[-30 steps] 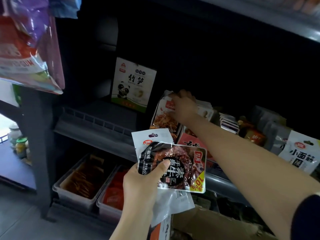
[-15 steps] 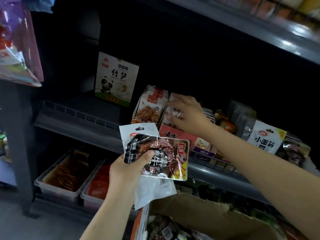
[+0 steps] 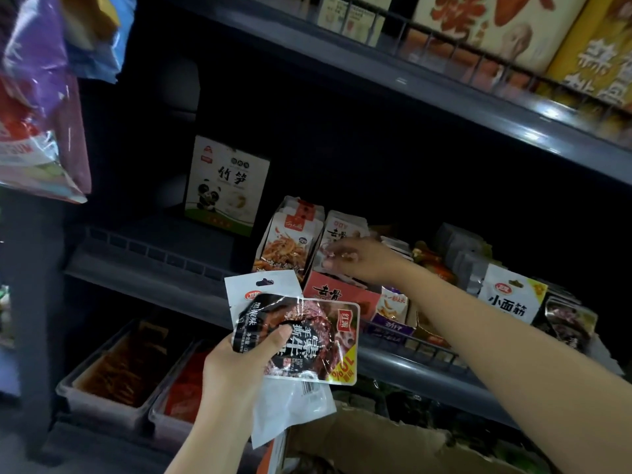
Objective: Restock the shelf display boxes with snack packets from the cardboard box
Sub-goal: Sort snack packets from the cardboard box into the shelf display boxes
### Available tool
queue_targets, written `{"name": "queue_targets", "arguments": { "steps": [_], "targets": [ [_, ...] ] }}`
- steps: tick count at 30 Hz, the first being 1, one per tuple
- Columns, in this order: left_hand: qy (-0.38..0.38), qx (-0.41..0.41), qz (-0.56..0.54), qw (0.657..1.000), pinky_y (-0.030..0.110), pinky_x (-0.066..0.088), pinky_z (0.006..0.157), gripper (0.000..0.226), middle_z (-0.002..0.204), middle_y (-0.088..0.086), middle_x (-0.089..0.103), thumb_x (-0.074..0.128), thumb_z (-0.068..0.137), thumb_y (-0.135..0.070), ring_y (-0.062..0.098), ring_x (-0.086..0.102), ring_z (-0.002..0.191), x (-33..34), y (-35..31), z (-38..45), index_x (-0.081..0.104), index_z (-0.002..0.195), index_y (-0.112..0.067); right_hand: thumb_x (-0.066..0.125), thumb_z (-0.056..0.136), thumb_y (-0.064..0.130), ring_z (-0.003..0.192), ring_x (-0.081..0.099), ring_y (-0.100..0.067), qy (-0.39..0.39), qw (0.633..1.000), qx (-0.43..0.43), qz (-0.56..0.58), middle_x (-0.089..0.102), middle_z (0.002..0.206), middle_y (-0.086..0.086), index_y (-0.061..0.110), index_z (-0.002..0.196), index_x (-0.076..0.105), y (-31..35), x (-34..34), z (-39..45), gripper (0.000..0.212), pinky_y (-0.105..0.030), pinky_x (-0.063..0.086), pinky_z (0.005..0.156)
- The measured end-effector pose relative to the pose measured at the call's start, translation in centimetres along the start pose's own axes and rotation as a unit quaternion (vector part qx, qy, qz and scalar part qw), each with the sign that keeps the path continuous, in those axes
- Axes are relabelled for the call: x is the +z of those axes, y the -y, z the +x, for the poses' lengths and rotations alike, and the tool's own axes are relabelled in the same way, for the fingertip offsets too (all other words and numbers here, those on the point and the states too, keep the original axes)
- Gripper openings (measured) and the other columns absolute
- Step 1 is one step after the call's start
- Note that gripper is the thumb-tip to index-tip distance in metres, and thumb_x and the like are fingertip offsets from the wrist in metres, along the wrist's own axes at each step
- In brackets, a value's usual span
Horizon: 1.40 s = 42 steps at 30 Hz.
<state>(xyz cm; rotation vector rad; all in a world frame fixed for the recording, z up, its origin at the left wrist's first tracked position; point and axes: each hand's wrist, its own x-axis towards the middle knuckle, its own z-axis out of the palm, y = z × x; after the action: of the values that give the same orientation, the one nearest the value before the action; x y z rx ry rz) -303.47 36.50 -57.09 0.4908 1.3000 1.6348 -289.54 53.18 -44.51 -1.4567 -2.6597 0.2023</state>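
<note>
**Packets in hand at the snack shelf**

Nearest, the brown cardboard box [image 3: 376, 443] sits open below the shelf's front edge. Above it the left hand [image 3: 236, 371] grips a dark glossy snack packet [image 3: 301, 336] stacked on a white plastic packet [image 3: 290, 408], thumb pressed on the front. Farther in, the right hand [image 3: 359, 258] reaches over the grey metal shelf [image 3: 410, 364], its fingers [image 3: 333, 253] curled on a pale packet [image 3: 342, 230] standing in the red display box [image 3: 338, 292]; the grasp is blurred. At the shelf's back left stands a white panda-printed carton [image 3: 225, 186]
</note>
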Motion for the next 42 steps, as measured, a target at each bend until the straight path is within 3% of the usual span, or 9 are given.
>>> {"name": "queue_targets", "arguments": {
  "steps": [3,8,14,22,25,29,34,38,42],
  "targets": [
    [-0.003,0.006,-0.01,1.0,0.041,0.057,0.076,0.03,0.079,0.003,0.075,0.086,0.066,-0.028,0.026,0.071,0.079,-0.2,-0.3,0.3,0.071,0.086,-0.012,0.069,0.083,0.044,0.114,0.052,-0.009,0.059,0.998,0.013,0.003,0.058,0.127,0.006,0.021,0.13,0.058,-0.5,-0.3,-0.6,0.053,-0.018,0.036,0.088],
    [0.001,0.006,-0.022,1.0,0.043,0.058,0.077,0.028,0.075,0.001,0.075,0.087,0.066,-0.026,0.026,0.072,0.078,-0.2,-0.2,0.5,0.071,0.085,-0.012,0.065,0.089,0.033,0.07,0.053,-0.005,-0.095,0.994,0.038,0.025,0.061,0.079,0.006,0.009,0.098,0.072,-1.6,-0.9,1.1,0.026,-0.024,0.041,0.066],
    [0.008,0.007,-0.039,0.999,0.033,0.055,0.068,0.024,0.072,-0.002,0.075,0.086,0.066,-0.021,0.021,0.072,0.077,0.5,-0.3,0.8,0.072,0.083,-0.013,0.073,0.081,0.034,0.112,0.053,-0.026,-0.204,0.966,0.124,-0.097,0.049,0.128,-0.008,0.019,0.12,0.061,-3.1,-0.8,5.0,0.043,-0.035,0.049,0.085],
    [0.029,-0.017,-0.045,0.998,0.034,0.055,0.07,0.023,0.074,-0.001,0.075,0.086,0.067,-0.019,0.022,0.072,0.079,1.6,0.0,0.7,0.071,0.084,-0.013,0.066,0.088,0.027,0.09,0.055,-0.016,-0.274,0.96,0.053,0.04,0.058,0.11,-0.004,0.015,0.109,0.065,-1.3,0.2,2.7,0.024,-0.024,0.044,0.07],
    [0.04,-0.024,-0.048,0.998,0.039,0.057,0.08,0.025,0.078,0.0,0.076,0.086,0.067,-0.02,0.024,0.072,0.082,2.1,0.2,0.5,0.072,0.086,-0.014,0.054,0.094,0.04,0.079,0.058,-0.009,-0.138,0.978,0.028,0.151,0.063,0.088,0.009,0.025,0.089,0.066,0.9,-0.1,-2.1,0.019,-0.019,0.042,0.065],
    [0.062,-0.039,-0.059,0.996,0.031,0.054,0.067,0.026,0.08,0.002,0.076,0.085,0.068,-0.023,0.021,0.073,0.077,3.5,0.4,-0.8,0.071,0.088,-0.014,0.065,0.08,0.051,0.086,0.063,-0.004,0.016,0.984,0.063,0.168,0.064,0.099,0.012,0.03,0.116,0.057,1.0,-0.5,-8.5,0.042,-0.011,0.044,0.066],
    [0.118,-0.082,-0.077,0.987,0.043,0.056,0.082,0.047,0.089,0.007,0.076,0.084,0.056,-0.031,0.028,0.073,0.085,6.1,1.2,-2.3,0.071,0.097,-0.012,0.082,0.071,0.019,0.084,0.072,-0.013,0.038,0.9,0.209,0.38,0.075,0.092,0.001,0.014,0.104,0.063,-1.8,1.1,-13.9,0.038,-0.025,0.057,0.074],
    [0.208,-0.141,-0.121,0.96,0.038,0.055,0.068,0.026,0.1,0.013,0.074,0.067,0.083,-0.009,0.029,0.072,0.083,8.1,1.3,-3.4,0.067,0.109,-0.006,0.076,0.078,0.013,0.072,0.072,-0.012,-0.071,0.833,0.268,0.478,0.075,0.085,-0.006,0.007,0.09,0.067,-3.4,0.5,-16.5,0.017,-0.016,0.053,0.06],
    [0.269,-0.123,-0.095,0.95,0.039,0.057,0.071,0.032,0.104,0.012,0.074,0.066,0.078,-0.012,0.027,0.072,0.088,9.2,1.7,-4.6,0.067,0.11,-0.011,0.071,0.084,0.017,0.091,0.069,-0.021,-0.15,0.798,0.29,0.507,0.075,0.094,-0.006,0.009,0.094,0.069,-5.4,-0.5,-18.6,0.013,-0.032,0.051,0.089]
  ]
}}
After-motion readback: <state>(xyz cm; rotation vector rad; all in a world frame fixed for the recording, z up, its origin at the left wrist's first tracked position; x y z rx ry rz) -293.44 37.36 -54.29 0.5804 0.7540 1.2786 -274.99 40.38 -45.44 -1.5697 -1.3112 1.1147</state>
